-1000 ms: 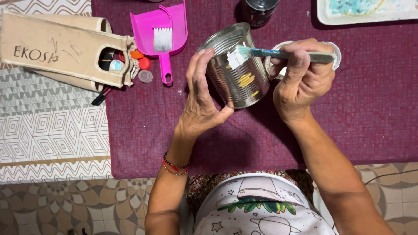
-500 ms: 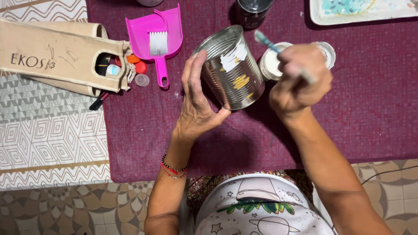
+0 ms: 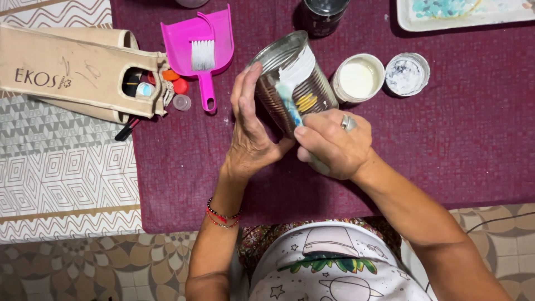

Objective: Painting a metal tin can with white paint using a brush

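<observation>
In the head view, the left hand (image 3: 253,139) steadies a ribbed tin can (image 3: 292,83) that lies tilted on the maroon cloth (image 3: 457,150) covering the surface, its fingers (image 3: 242,95) wrapped against the can's side. The right hand (image 3: 334,144) has its fingers closed on a paintbrush (image 3: 290,103), whose light blue tip touches the can's wall just below a white painted patch. Just beside the can stand a small pot of white paint (image 3: 358,78) and its lid (image 3: 407,73). Farther left lie a pink dustpan (image 3: 198,47) with its brush and a beige fabric bag (image 3: 78,72)
</observation>
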